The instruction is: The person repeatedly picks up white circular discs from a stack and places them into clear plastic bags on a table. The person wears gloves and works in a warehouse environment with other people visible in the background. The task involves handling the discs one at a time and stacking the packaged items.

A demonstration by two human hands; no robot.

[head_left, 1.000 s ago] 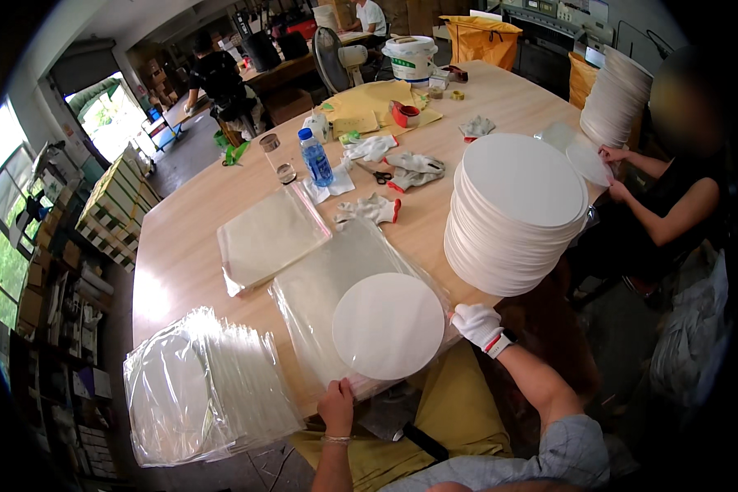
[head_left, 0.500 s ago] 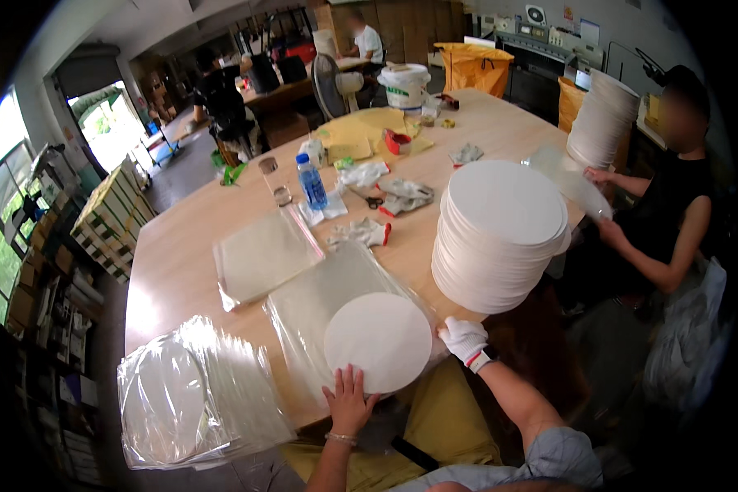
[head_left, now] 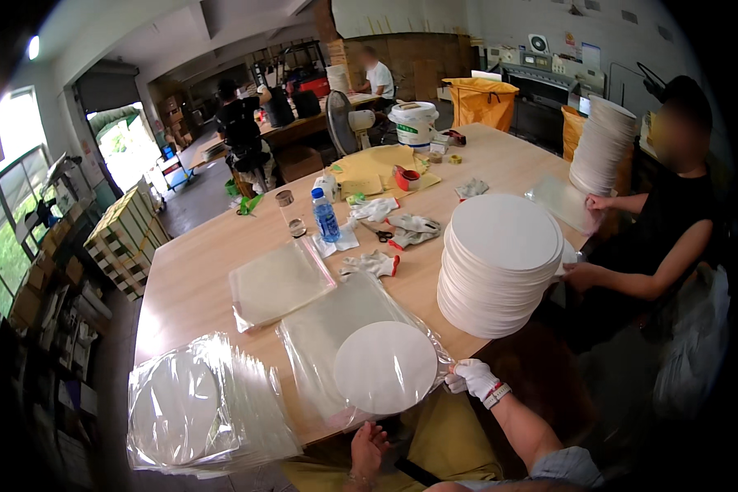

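Observation:
A round white disc [head_left: 385, 367] lies at the table's near edge, with clear film shining over it, inside a clear plastic bag [head_left: 320, 328] on a pile of such bags. My right hand [head_left: 473, 379], in a white glove, pinches the bag's edge at the disc's right. Below the near edge, my bare left hand [head_left: 370, 444] is off the disc, fingers loosely bent and nothing seen in them. A tall stack of white discs [head_left: 504, 238] stands right of the bags. Bagged discs [head_left: 176, 402] lie overlapped at the near left.
Another clear bag pile [head_left: 279, 283] lies behind. Beyond are gloves [head_left: 371, 264], scissors [head_left: 380, 234], a water bottle [head_left: 325, 217], yellow sheets [head_left: 377, 170] and a white bucket [head_left: 413, 125]. At right, a co-worker [head_left: 672, 205] sits by a second disc stack [head_left: 603, 148].
My left hand has left the disc and drawn back toward me. Film now covers the disc. The co-worker's near hand has moved to the tall stack. The view has tilted up.

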